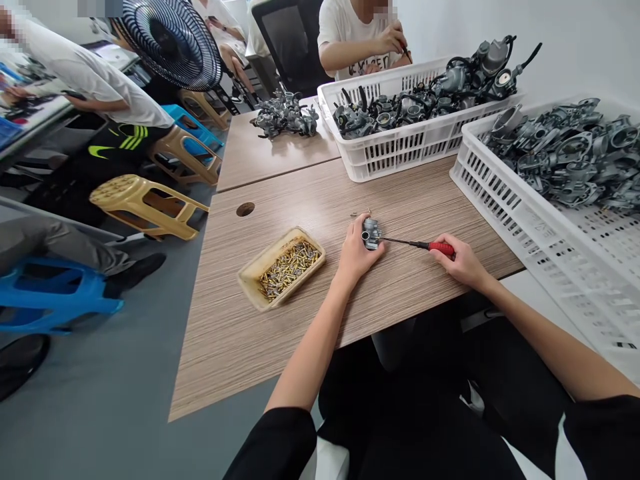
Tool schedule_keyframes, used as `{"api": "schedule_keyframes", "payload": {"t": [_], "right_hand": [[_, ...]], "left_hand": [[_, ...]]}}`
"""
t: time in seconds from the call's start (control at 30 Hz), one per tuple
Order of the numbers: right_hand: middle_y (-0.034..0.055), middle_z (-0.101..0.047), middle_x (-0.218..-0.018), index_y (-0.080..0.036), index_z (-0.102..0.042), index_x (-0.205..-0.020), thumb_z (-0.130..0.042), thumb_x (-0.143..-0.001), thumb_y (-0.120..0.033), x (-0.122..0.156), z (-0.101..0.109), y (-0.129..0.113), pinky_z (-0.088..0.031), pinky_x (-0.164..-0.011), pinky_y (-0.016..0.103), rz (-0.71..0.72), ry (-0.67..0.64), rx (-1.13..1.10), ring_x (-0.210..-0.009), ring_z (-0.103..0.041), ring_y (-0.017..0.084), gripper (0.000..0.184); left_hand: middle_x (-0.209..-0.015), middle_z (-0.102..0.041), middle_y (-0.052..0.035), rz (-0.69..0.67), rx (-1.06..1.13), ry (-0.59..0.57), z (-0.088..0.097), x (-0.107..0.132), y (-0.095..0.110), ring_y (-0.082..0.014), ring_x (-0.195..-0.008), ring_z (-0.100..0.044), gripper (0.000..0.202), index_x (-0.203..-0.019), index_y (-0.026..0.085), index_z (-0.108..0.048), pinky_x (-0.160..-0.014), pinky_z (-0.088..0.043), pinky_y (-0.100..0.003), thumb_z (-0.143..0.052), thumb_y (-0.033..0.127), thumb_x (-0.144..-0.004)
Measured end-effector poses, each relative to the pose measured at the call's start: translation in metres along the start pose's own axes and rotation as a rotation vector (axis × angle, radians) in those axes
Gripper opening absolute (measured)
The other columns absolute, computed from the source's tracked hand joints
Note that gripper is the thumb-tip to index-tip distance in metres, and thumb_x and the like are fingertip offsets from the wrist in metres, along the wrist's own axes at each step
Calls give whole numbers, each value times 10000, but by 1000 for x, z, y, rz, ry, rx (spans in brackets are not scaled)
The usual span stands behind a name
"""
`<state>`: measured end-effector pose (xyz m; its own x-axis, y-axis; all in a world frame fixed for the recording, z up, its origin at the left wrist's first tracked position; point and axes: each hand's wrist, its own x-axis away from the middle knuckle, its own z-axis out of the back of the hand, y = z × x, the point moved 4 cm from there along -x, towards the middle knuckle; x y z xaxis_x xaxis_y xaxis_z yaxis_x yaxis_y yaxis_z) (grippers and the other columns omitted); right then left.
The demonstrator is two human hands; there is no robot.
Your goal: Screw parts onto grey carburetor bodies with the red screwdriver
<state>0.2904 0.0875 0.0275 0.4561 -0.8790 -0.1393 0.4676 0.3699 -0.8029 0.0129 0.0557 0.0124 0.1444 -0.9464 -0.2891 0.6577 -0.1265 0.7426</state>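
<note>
My left hand (356,253) is closed around a small grey metal carburetor body (371,231), holding it down on the wooden table (280,200). In my right hand (463,261) is a screwdriver (441,248) with a red handle and a long dark shaft. The shaft points left and its tip meets the right side of the carburetor body. Just beyond my left fingers lie a couple of tiny metal pieces (354,214). To the left of that hand stands a pale plastic tub (250,283) holding many small brass and silvery parts (290,270).
A white basket (400,160) full of carburetors stands at the back, with more carburetors (285,115) beside it. Another white basket (505,207) of metal bodies is at the right. A person (350,40) sits opposite. Left are stools (135,193) and a fan (170,43).
</note>
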Motion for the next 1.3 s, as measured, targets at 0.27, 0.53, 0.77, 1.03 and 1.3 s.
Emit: {"api": "schedule_keyframes", "payload": {"t": [0.27, 0.53, 0.77, 1.03, 1.3], "right_hand": [[-2, -567, -737, -239, -610, -926, -643, -985, -478, 0, 0, 2, -406, -652, 323, -2, 5, 13, -665, -506, 196, 249], [3, -571, -738, -239, -619, -924, -650, -978, -475, 0, 0, 0, -404, -655, 329, -15, 6, 6, -674, -515, 202, 244], [-23, -521, -669, -243, -594, -915, -660, -976, -486, 0, 0, -1, -391, -622, 331, -43, -3, -35, -588, -489, 184, 259], [-14, -546, -715, -238, -602, -921, -659, -986, -470, 0, 2, -5, -388, -622, 326, -25, -13, -9, -613, -487, 178, 247], [-22, -512, -693, -241, -593, -902, -658, -985, -495, 1, 0, -3, -391, -609, 320, -45, -17, -57, -609, -479, 176, 275]], "left_hand": [[-1493, -587, -145, -1, 2, 15, -1, -1, 0, -336, -1400, -578, 748, -1506, 253, -446, -1186, -497, -525, -772, 261, -833], [-1510, -577, -145, -9, 4, 8, -1, -1, 0, -334, -1413, -570, 743, -1507, 245, -437, -1191, -491, -509, -762, 264, -840], [-1500, -584, -144, -23, 8, 12, -1, -1, 0, -333, -1412, -563, 741, -1504, 251, -442, -1192, -488, -514, -765, 260, -838], [-1477, -590, -142, -3, 14, -3, 0, -1, -1, -335, -1378, -580, 749, -1508, 261, -441, -1162, -507, -517, -771, 280, -836], [-1483, -589, -139, -8, 11, 2, 0, -1, 0, -329, -1373, -587, 749, -1509, 267, -439, -1171, -502, -520, -769, 273, -837]]}}
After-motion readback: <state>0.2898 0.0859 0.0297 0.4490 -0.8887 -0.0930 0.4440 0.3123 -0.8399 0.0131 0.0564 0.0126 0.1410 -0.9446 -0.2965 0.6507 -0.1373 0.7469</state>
